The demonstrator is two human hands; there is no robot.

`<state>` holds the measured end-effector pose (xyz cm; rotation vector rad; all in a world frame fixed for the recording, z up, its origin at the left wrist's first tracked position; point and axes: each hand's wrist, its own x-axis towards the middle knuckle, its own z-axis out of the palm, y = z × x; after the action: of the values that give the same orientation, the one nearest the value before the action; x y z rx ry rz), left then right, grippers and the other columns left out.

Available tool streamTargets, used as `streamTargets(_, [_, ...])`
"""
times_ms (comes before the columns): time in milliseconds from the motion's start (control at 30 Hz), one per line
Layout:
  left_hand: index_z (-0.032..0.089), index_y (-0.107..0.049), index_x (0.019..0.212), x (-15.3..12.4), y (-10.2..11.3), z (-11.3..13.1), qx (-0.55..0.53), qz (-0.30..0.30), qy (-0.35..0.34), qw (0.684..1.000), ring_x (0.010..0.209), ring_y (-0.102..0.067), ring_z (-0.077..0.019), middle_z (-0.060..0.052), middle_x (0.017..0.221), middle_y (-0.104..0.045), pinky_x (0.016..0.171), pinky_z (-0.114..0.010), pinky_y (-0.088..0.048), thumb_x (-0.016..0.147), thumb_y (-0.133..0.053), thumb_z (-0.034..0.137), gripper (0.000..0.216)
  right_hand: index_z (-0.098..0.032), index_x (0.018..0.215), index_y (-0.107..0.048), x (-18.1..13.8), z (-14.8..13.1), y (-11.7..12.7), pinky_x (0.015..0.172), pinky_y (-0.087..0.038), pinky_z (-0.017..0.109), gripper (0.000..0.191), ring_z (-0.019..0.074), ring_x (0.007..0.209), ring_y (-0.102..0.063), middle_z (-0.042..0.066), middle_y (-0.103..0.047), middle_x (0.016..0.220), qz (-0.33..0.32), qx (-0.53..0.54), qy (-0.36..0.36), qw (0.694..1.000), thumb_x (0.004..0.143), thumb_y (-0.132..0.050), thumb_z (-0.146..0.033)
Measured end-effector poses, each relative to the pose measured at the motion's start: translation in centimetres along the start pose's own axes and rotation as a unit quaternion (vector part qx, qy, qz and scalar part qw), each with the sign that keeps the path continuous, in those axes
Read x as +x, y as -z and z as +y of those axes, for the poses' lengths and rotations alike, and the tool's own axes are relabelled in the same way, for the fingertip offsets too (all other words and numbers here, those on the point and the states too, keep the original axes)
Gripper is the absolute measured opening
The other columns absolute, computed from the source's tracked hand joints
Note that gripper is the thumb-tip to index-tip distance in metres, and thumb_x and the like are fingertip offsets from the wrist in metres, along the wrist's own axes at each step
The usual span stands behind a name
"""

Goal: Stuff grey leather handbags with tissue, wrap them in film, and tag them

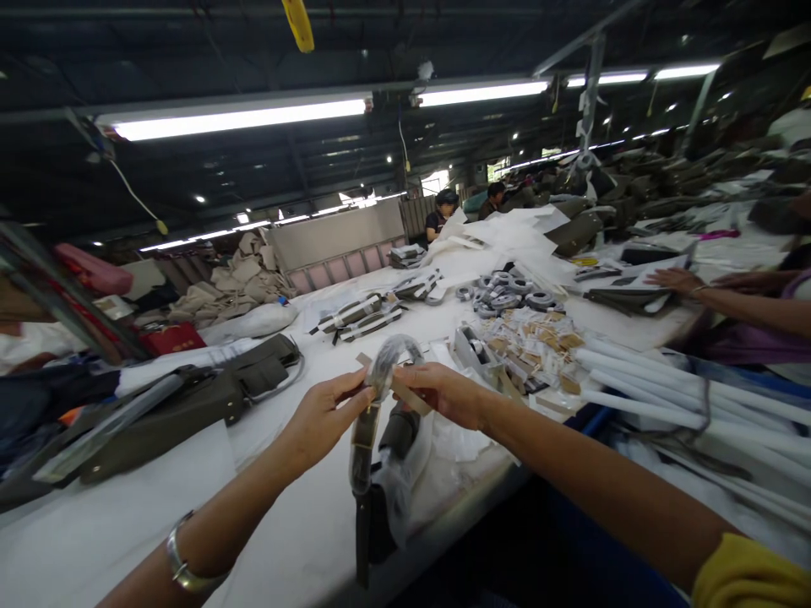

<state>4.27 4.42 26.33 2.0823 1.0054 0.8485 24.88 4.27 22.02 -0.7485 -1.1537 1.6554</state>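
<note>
A looped olive strap (361, 456), wrapped in clear plastic, hangs in front of me over the table's near edge. My left hand (324, 415) pinches the left side of its loop between thumb and fingers. A narrow tan strip (411, 395) crosses the upper loop at a slant. My right hand (451, 393) is closed on this strip near the loop's right side. Whether its fingers also press the plastic is hidden. Below the hands, a darker rolled part (400, 429) and loose plastic hang with the strap.
Olive bag pieces (183, 414) lie to the left on the white table (279, 498). Rolled straps (507, 291) and small tagged packets (538, 342) are heaped beyond my right hand. White tubes (684, 397) lie at right. A co-worker's hands (677, 280) rest on a dark piece.
</note>
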Motion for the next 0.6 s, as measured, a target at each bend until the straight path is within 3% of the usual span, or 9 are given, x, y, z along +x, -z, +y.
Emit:
streamTargets(133, [0.024, -0.074, 0.108, -0.1, -0.4, -0.1, 0.027, 0.016, -0.006, 0.999, 0.097, -0.063, -0.0286, -0.003, 0.095, -0.072, 0.094, -0.036, -0.046, 0.084, -0.062, 0.043, 0.033, -0.015, 0.079, -0.076, 0.1, -0.1, -0.7, 0.055, -0.039, 0.022, 0.036, 0.0103, 0.061, -0.05, 0.003, -0.067, 0.07, 0.073, -0.061, 0.019, 0.995, 0.073, -0.079, -0.051])
streamTargets(233, [0.021, -0.07, 0.117, -0.3, -1.2, -0.2, -0.024, 0.028, 0.026, 0.999, 0.104, -0.062, -0.0281, -0.004, 0.105, -0.07, 0.096, -0.037, -0.046, 0.083, -0.064, 0.044, 0.042, -0.015, 0.08, -0.076, 0.2, 0.0, -1.0, 0.058, -0.037, 0.023, 0.038, 0.0098, 0.062, -0.049, 0.002, -0.067, 0.071, 0.102, -0.088, 0.021, 0.991, 0.073, -0.078, -0.052])
streamTargets(300, [0.022, -0.057, 0.134, -0.5, -1.8, -0.3, -0.109, 0.06, 0.062, 0.99, 0.108, -0.062, -0.0266, -0.007, 0.117, -0.067, 0.097, -0.038, -0.047, 0.08, -0.07, 0.043, 0.059, -0.015, 0.08, -0.076, 0.2, 0.0, -1.0, 0.062, -0.039, 0.024, 0.038, 0.0105, 0.065, -0.05, 0.002, -0.066, 0.071, 0.112, -0.1, 0.026, 0.988, 0.072, -0.078, -0.052])
streamTargets(367, [0.027, -0.034, 0.149, -0.7, -2.3, -0.6, -0.198, 0.095, 0.104, 0.97, 0.107, -0.063, -0.0238, -0.01, 0.131, -0.06, 0.096, -0.037, -0.048, 0.077, -0.075, 0.04, 0.084, -0.015, 0.078, -0.076, 0.1, -0.1, -0.8, 0.064, -0.039, 0.024, 0.039, 0.0108, 0.066, -0.051, 0.001, -0.066, 0.07, 0.118, -0.114, 0.024, 0.986, 0.071, -0.078, -0.053])
streamTargets(433, [0.029, -0.022, 0.153, -0.7, -2.7, -1.0, -0.262, 0.111, 0.138, 0.949, 0.112, -0.062, -0.0232, -0.013, 0.14, -0.052, 0.098, -0.037, -0.046, 0.075, -0.078, 0.038, 0.097, -0.015, 0.077, -0.076, 0.2, -0.3, -0.6, 0.063, -0.04, 0.023, 0.039, 0.0108, 0.066, -0.052, 0.002, -0.066, 0.071, 0.113, -0.12, 0.014, 0.986, 0.071, -0.078, -0.053])
streamTargets(533, [0.022, -0.044, 0.144, -0.7, -3.2, -1.4, -0.31, 0.074, 0.121, 0.94, 0.123, -0.055, -0.0259, -0.013, 0.139, -0.055, 0.104, -0.036, -0.042, 0.078, -0.075, 0.038, 0.075, -0.014, 0.078, -0.076, 0.3, -0.5, -0.3, 0.059, -0.042, 0.02, 0.037, 0.0103, 0.067, -0.054, 0.003, -0.068, 0.075, 0.092, -0.104, -0.013, 0.99, 0.073, -0.079, -0.05])
streamTargets(600, [0.02, -0.06, 0.13, -0.6, -3.5, -1.5, -0.32, 0.051, 0.093, 0.941, 0.121, -0.057, -0.0267, -0.01, 0.131, -0.062, 0.102, -0.036, -0.043, 0.08, -0.073, 0.039, 0.055, -0.013, 0.08, -0.076, 0.3, -0.6, 0.0, 0.059, -0.045, 0.017, 0.031, 0.0099, 0.068, -0.057, 0.004, -0.07, 0.079, 0.067, -0.068, -0.031, 0.995, 0.075, -0.079, -0.044])
